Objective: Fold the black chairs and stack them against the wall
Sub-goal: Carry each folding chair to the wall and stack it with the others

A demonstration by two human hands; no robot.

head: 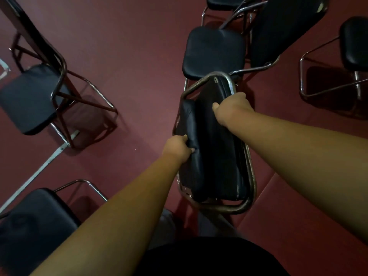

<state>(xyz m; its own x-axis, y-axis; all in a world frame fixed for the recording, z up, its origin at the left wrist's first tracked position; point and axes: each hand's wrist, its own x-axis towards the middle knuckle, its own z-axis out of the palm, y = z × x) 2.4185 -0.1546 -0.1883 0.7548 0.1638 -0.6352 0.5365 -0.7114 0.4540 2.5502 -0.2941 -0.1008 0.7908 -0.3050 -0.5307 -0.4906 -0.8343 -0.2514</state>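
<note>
Both our bare forearms reach forward and down, nearly straight. Our left hand [177, 147] pinches the padded edge of the chair [217, 156], fingers curled. Our right hand [232, 108], farther out, grips its top rim, knuckles up.

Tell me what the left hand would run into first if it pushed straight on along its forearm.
The folded chair itself: the left hand already grips its padded edge. Past that, the line seems to run toward the right hand, though depth is unclear.
</note>
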